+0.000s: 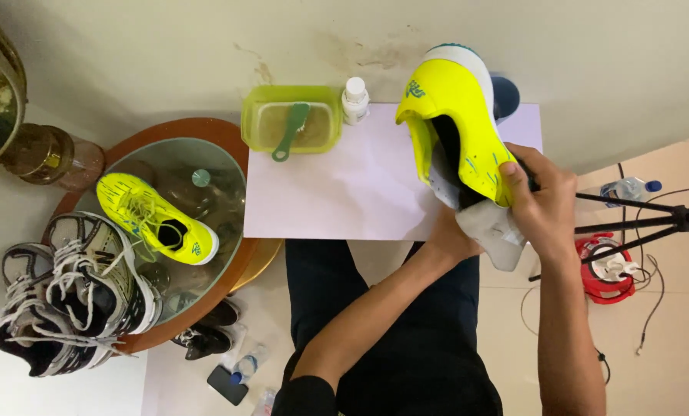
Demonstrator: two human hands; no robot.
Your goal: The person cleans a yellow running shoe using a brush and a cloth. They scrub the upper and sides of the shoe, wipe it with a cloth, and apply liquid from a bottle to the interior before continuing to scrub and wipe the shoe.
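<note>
My right hand (543, 202) grips a neon yellow sneaker (454, 115) by its side, holding it up on end over the white table surface (337, 185). My left hand (451, 237) reaches in from below the shoe's opening and holds a white cloth or insole (492, 228) at the opening; the fingers are mostly hidden behind it. The matching yellow sneaker (156, 219) lies on a round glass-topped side table (206, 154) at the left.
A green tub of murky water (291, 117) with a green brush in it and a small white bottle (354, 98) stand at the table's far edge. White and black sneakers (67, 300) lie at left. A tripod (637, 219) and cables are at right.
</note>
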